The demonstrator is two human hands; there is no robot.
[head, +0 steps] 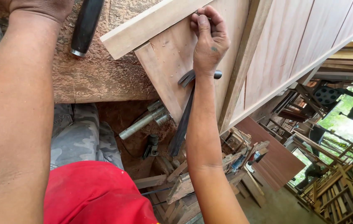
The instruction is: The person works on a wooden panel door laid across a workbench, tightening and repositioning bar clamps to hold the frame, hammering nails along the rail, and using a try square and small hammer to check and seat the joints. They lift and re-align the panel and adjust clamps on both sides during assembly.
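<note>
Pinched shut, the right hand [209,41] grip holds a small nail [203,16] against the wooden panel [168,62].

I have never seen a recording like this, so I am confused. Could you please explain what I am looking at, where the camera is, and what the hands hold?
There is no machine here. The single picture comes from a camera worn on a person's head, looking down at their own two bare arms in a wood workshop.

The right hand pinches something small, perhaps a nail, against a wooden panel; it is too small to tell. A claw hammer lies on that panel under the wrist, unheld.

The left hand is mostly cut off by the top edge, so its grip cannot be judged. Beside it lies a dark tool handle on a sawdust-covered bench. A wooden strip rests across the panel's top.

Below are wood scraps.
</note>
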